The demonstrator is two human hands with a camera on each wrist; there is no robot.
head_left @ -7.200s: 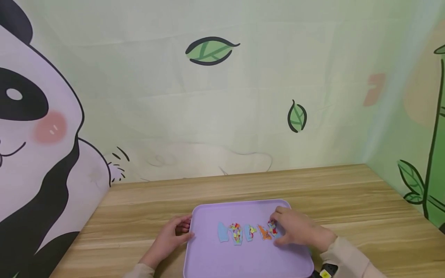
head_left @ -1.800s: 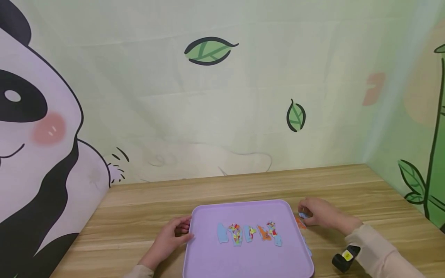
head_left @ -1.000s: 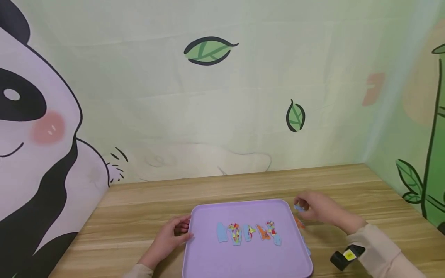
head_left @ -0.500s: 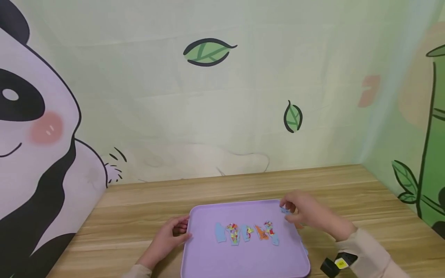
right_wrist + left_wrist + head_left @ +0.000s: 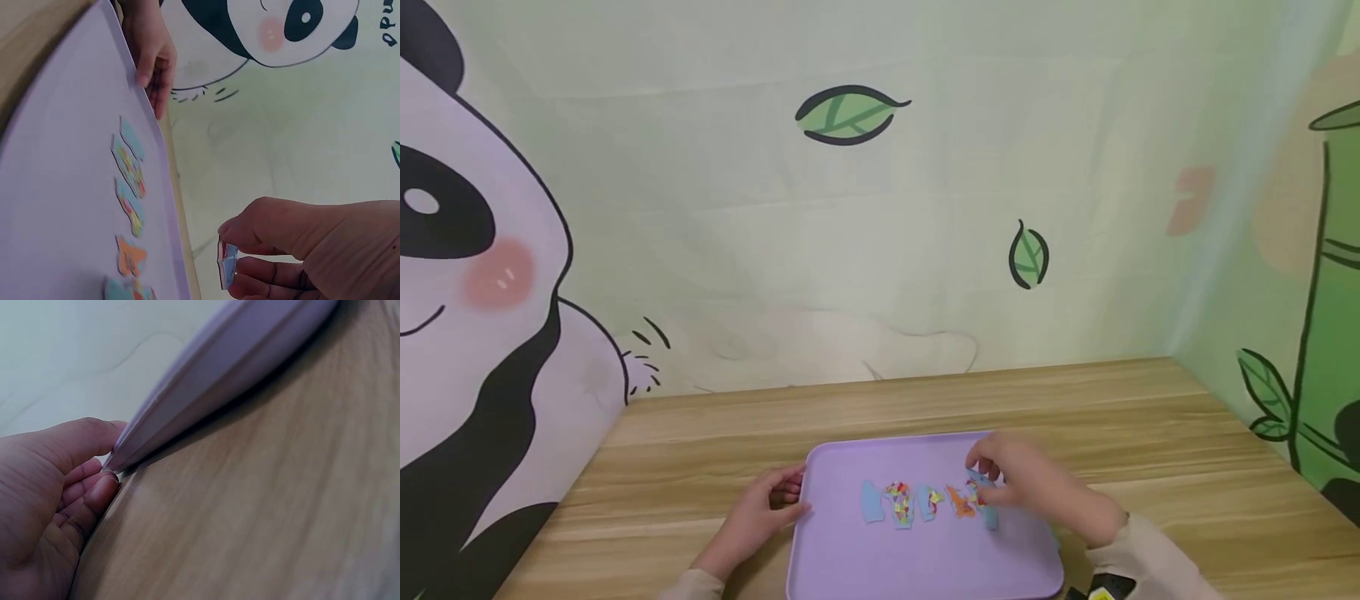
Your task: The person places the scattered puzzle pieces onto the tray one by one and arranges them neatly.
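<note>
Over the right part of the purple tray [image 5: 917, 568], my right hand [image 5: 1028, 482] pinches a light-blue puzzle piece [image 5: 229, 265] with a red patch between thumb and fingers. Below, a row of flat pieces lies on the tray: a plain blue one [image 5: 872, 503], a multicoloured one [image 5: 901, 504], a blue one with yellow [image 5: 929, 502] and an orange one [image 5: 960, 501]. The row's rightmost piece [image 5: 991, 518] is partly hidden by my right hand. At the tray's left rim, my left hand [image 5: 752, 518] grips the edge between thumb and fingers.
The tray rests on a wood-grain table [image 5: 715, 442]. A sliver of a blue piece [image 5: 1057, 540] shows beside the tray's right edge. A black device with a yellow label [image 5: 1105, 588] is at the right wrist. Behind the table hangs a panda-print backdrop [image 5: 760, 250].
My right hand laid down the row's rightmost piece, picked up a blue piece beyond the tray's right edge, and has carried it left over the tray. My left hand stays at the rim.
</note>
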